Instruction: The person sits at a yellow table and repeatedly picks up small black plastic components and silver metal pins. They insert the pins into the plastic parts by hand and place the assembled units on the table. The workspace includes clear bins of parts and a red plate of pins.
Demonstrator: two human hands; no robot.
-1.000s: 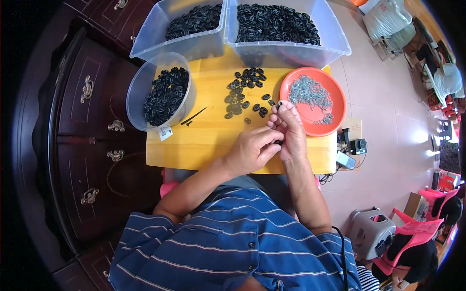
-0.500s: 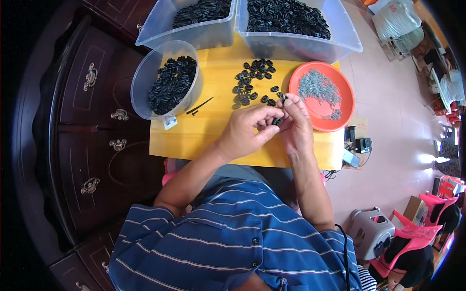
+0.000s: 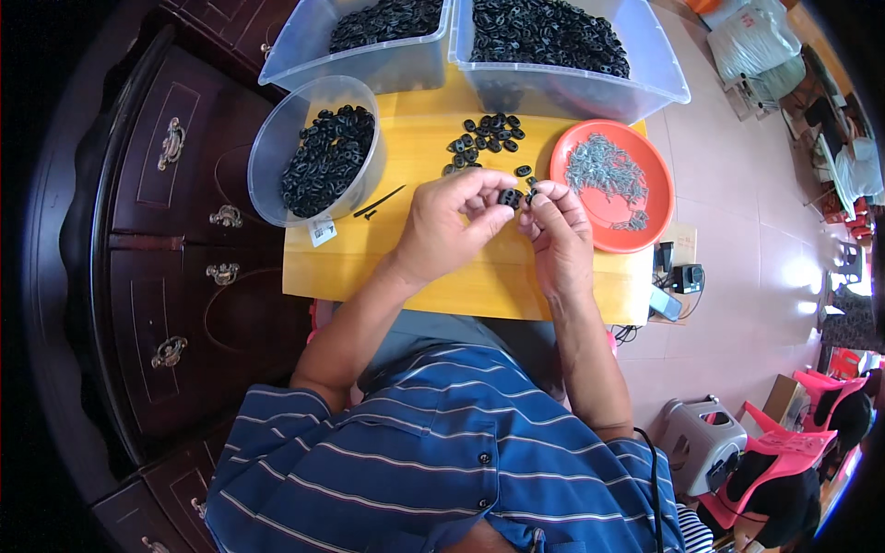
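Observation:
Over the yellow tabletop point(image 3: 406, 138), my left hand point(image 3: 442, 221) pinches a small black oval piece with two holes point(image 3: 508, 197) between thumb and fingers. Close beside it, my right hand point(image 3: 562, 235) is closed at the fingertips around a small dark piece point(image 3: 531, 195), mostly covered by the fingers. The two held pieces are nearly touching; I cannot tell whether they meet. Just beyond my hands lie several loose black oval pieces point(image 3: 493, 132), some partly hidden by my left hand. To the right stands a round red dish point(image 3: 608, 235) with many small silvery metal parts point(image 3: 604, 166).
A round clear tub point(image 3: 267, 189) of black pieces stands at the left, beside a thin black stick point(image 3: 378, 201). Two clear bins point(image 3: 572, 78) point(image 3: 355, 63) with more pieces line the far edge. Dark wooden drawers point(image 3: 184, 304) flank the left; a small black device point(image 3: 689, 276) sits at right.
My left hand has moved slightly left and away from me, and its black piece now shows its holes. My right fingertips have curled in closer and come down a little.

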